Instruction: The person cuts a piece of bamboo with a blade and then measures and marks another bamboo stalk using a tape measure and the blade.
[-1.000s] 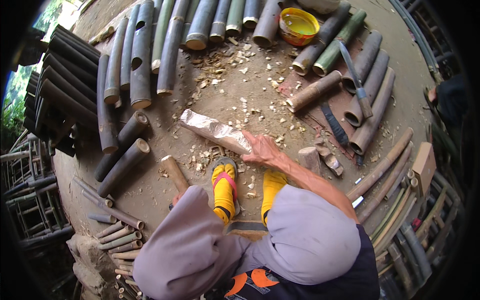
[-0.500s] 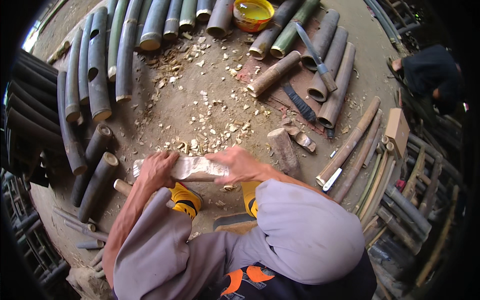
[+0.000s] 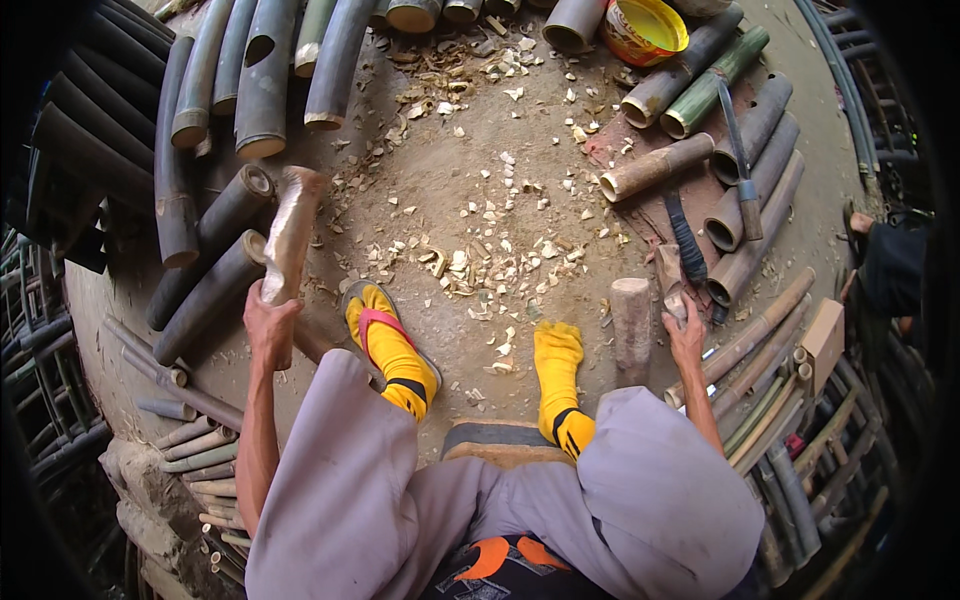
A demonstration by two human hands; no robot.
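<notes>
My left hand [image 3: 270, 325] grips the lower end of a short shaved bamboo piece [image 3: 291, 232] and holds it out to my left, over the dark bamboo tubes [image 3: 205, 285] lying there. My right hand [image 3: 686, 335] reaches down on the right and closes around a small pale wooden-handled tool [image 3: 672, 285] beside an upright wooden stump [image 3: 632, 325]. My feet in yellow socks [image 3: 395, 350] rest on the dirt among wood chips [image 3: 480, 265], one in a sandal.
Cut bamboo tubes [image 3: 262, 75] ring the dirt floor at the back and right. A yellow bowl [image 3: 645, 28] sits at the top. A long blade [image 3: 740, 165] and a dark sheath [image 3: 685, 235] lie on the right tubes. Another person's dark sleeve [image 3: 890, 265] shows at the far right.
Both hands held the shaved piece in front of me. Now the left hand has carried it out to the left alone, and the right hand has moved right to the small tool.
</notes>
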